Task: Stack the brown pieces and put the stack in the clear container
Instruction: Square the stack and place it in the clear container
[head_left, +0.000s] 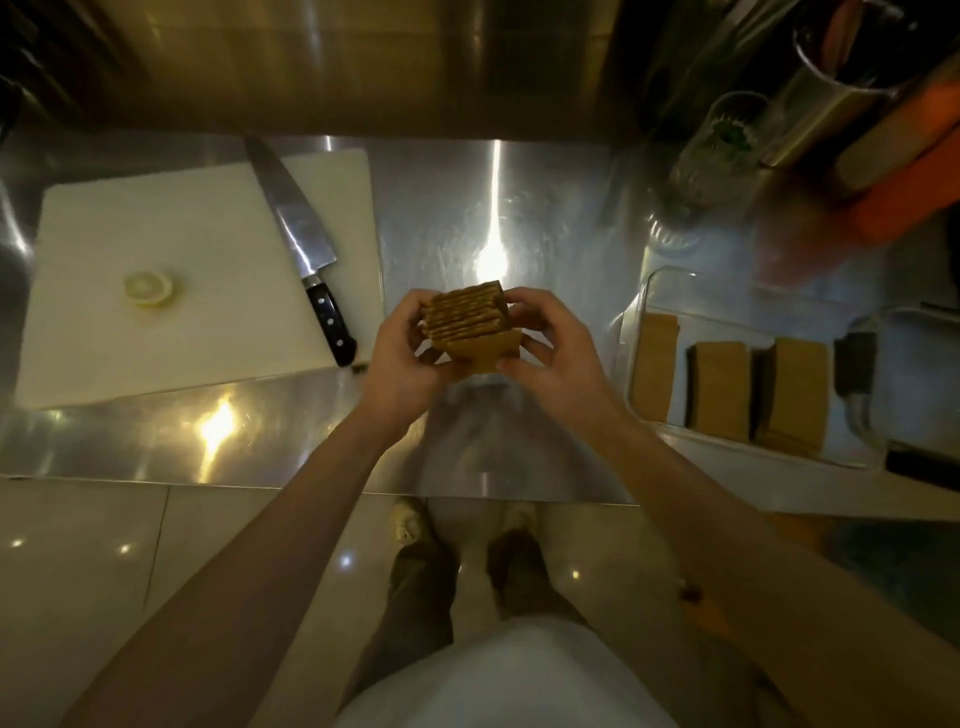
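Observation:
A stack of thin brown pieces (470, 325) is held above the steel counter, at the middle of the view, edges turned up toward me. My left hand (402, 358) grips its left side and my right hand (548, 353) grips its right side. To the right lies the clear container (644, 291), a shallow rectangular dish. Inside it stand three stacks of brown pieces (722, 389) side by side.
A white cutting board (171, 249) lies at the left with a large knife (306, 244) and a lemon slice (148, 287) on it. Metal canisters, a glass (722, 140) and an orange item (914, 192) crowd the back right. The counter's front edge (311, 486) runs below my hands.

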